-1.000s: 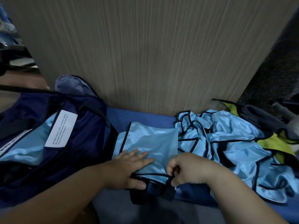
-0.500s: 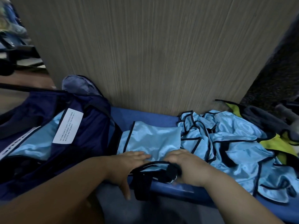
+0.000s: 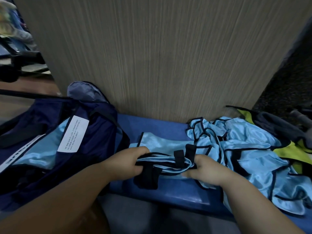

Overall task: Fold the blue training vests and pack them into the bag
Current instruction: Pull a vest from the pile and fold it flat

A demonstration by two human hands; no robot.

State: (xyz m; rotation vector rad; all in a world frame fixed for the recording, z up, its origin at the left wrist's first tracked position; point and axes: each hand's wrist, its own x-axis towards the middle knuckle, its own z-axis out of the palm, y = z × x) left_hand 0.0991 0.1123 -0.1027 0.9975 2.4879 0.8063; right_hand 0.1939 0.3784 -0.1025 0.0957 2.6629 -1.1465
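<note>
A light blue training vest (image 3: 166, 145) with black trim lies partly folded on the blue bench (image 3: 168, 188). My left hand (image 3: 128, 162) and my right hand (image 3: 206, 168) both grip its near edge, bunched with its black straps, and hold it a little above the bench. A heap of unfolded blue vests (image 3: 249, 159) lies to the right, touching the folded one. The open navy bag (image 3: 50, 142) sits at the left, with blue vest fabric and a white label inside it.
A wood-grain panel (image 3: 160, 56) rises right behind the bench. Yellow-green vests (image 3: 287, 151) and dark cloth (image 3: 276, 124) lie at the far right. Chair legs and floor show at the upper left.
Both hands have gathered the vest's near edge and straps and lifted them forward over the flat part. The left hand, flat on the vest before, now grips it.
</note>
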